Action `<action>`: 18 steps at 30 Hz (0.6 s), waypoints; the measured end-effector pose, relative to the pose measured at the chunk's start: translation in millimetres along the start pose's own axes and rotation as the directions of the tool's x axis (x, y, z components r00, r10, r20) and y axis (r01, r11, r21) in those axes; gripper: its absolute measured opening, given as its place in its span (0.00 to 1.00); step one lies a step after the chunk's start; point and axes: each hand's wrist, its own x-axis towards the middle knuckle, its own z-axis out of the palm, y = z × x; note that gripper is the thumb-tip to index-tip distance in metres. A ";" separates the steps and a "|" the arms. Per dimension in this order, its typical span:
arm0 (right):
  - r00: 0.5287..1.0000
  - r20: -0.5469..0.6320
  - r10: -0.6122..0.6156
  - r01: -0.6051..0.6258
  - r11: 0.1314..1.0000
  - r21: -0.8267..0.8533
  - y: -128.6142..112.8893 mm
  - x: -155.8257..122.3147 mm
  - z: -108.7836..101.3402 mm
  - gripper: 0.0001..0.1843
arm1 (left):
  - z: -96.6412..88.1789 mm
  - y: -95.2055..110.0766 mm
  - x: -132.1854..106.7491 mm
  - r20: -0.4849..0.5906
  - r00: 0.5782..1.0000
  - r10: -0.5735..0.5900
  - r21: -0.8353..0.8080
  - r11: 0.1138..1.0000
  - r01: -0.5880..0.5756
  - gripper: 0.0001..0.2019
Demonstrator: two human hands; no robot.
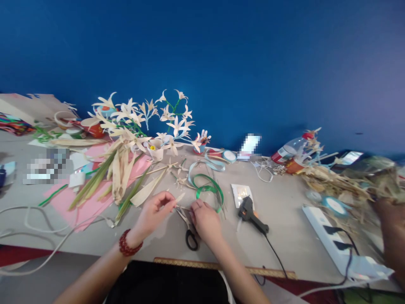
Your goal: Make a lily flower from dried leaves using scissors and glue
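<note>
My left hand (pixel 160 207), with a red beaded bracelet at the wrist, pinches a small pale corn husk petal (pixel 180 197). Close beside it, my right hand (pixel 204 217) has its fingers curled together; a thin pale strip shows at their tips, too small to name. Black-handled scissors (pixel 191 240) lie on the table under and between my hands, partly covered by the right one. Just beyond the right hand is a loose coil of green ribbon (pixel 218 192). Past my left fingers lie a long cut piece of husk (pixel 148 188) and small star-shaped husk flowers (pixel 181 181).
Husk flowers (pixel 177 126) on green and blue stems stand at the back, near dried husks (pixel 122 169) on pink paper (pixel 60 202). A hot glue gun (pixel 248 209) rests right, its cord crossing the wooden ruler (pixel 272 272). Beyond is a power strip (pixel 325 236) and another person's arm (pixel 392 228).
</note>
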 end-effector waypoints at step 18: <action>0.998 0.022 -0.055 0.055 0.998 0.021 5.9 -3.6 4.6 0.02 | 6.2 -5.9 -1.1 0.021 0.994 0.110 0.087 0.990 -0.111 0.07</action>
